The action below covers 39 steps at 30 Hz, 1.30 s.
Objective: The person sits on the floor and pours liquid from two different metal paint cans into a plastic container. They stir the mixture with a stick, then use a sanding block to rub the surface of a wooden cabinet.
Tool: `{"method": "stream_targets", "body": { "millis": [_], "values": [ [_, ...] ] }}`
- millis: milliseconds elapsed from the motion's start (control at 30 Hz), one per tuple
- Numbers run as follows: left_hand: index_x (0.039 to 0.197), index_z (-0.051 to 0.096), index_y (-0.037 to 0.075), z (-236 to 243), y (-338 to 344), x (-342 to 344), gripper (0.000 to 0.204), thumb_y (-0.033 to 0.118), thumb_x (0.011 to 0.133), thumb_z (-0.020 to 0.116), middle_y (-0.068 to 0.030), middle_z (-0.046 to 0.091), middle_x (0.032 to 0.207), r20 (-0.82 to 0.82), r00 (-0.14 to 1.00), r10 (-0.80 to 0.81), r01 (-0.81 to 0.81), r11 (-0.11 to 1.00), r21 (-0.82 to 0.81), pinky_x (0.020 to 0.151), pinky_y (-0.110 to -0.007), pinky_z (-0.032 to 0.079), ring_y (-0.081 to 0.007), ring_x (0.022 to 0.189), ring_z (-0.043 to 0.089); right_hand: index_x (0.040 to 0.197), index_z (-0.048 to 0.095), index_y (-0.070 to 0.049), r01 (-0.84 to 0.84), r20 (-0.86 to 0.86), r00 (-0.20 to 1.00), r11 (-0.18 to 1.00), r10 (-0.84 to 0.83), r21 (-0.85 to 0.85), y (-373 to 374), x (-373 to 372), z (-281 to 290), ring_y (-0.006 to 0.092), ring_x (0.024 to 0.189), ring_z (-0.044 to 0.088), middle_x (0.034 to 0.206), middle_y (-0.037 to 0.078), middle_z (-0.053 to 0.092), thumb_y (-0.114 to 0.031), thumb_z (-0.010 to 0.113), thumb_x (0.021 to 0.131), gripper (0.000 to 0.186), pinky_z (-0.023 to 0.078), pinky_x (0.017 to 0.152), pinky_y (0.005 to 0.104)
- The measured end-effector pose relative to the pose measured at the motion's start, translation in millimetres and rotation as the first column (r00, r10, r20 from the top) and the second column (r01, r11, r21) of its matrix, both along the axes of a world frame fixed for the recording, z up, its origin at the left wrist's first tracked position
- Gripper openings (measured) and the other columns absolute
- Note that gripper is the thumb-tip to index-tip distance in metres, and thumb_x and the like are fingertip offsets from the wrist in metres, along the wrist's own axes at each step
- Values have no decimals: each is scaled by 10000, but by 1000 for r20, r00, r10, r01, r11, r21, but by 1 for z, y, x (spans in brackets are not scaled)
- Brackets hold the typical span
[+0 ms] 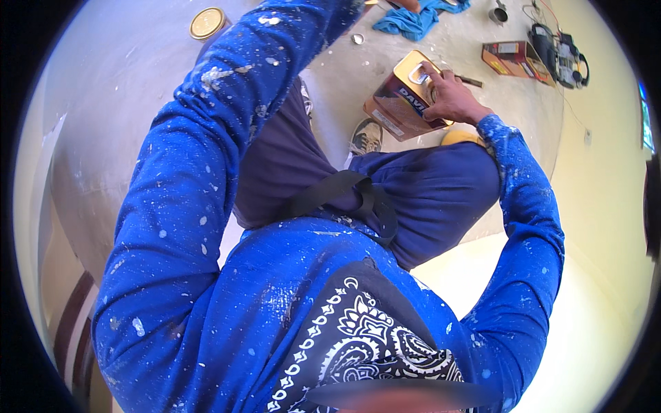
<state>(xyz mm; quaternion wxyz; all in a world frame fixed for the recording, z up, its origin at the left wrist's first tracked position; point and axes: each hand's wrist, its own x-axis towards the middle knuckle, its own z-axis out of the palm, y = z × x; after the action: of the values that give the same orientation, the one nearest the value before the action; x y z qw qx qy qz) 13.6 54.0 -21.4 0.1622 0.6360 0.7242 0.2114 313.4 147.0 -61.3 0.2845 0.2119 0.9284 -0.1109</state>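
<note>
My right hand (447,96) grips the top of a square gold-and-brown metal can (399,110) that has a handle on its lid, beside my foot in a shoe (365,136). A dark narrow tool (469,80) shows behind that hand; I cannot make out whether it is held. My left arm, in a paint-spattered blue sleeve, reaches up to the top edge, where a little of my left hand (406,5) shows near a blue cloth (410,22). Most of those fingers are out of view, so what they hold is hidden.
A round can (206,23) stands at upper left. A small lid (357,39), a dark cup (498,15), another square can (516,58) and a black machine with cords (561,55) are on the grey floor ahead. A pale wall (599,186) bounds the right side.
</note>
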Motion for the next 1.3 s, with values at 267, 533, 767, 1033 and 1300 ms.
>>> {"method": "stream_targets", "body": {
  "millis": [267,533,767,1033,1300],
  "values": [
    [1417,531,-47,-42,20,-51,922,555,764,779,-294,551,1432,-82,997,-5,-3,995,-102,1124,-447,428,-401,1339,533,1488,386,-179,389,-75,920,919,-384,72,7,76,-14,544,1133,588,1275,310,541,-416,726,842,767,514,950,567],
    [1438,553,49,-81,8,-123,770,536,867,723,-226,660,1318,-121,993,12,-32,986,-163,1045,-409,476,-349,1204,642,1454,431,-126,350,-103,930,936,-352,-33,-10,160,-87,541,1027,592,1180,301,509,-351,687,880,668,548,821,578],
    [1402,595,28,-81,3,-146,757,526,850,738,-227,706,1228,38,997,67,-59,979,-194,1011,-399,493,-332,1139,679,1567,306,-185,415,-245,896,896,-371,159,-96,201,-103,482,991,591,1174,280,478,-366,735,839,864,534,790,574],
    [1436,570,14,-106,6,-166,816,520,831,779,-250,704,1215,27,977,214,-204,959,-196,994,-392,503,-305,1124,689,1550,337,-188,633,-273,761,766,-589,111,-161,245,-91,442,1089,539,1223,233,464,-213,797,662,1001,450,895,540],
    [1442,525,-61,-130,11,-200,908,528,811,804,-257,699,1231,228,938,260,-209,951,-226,997,-380,510,-292,1133,686,1593,303,-183,676,-151,735,732,-661,82,-186,283,-84,432,1248,491,1370,257,446,-249,891,611,1146,403,1055,524]
  ]
}}
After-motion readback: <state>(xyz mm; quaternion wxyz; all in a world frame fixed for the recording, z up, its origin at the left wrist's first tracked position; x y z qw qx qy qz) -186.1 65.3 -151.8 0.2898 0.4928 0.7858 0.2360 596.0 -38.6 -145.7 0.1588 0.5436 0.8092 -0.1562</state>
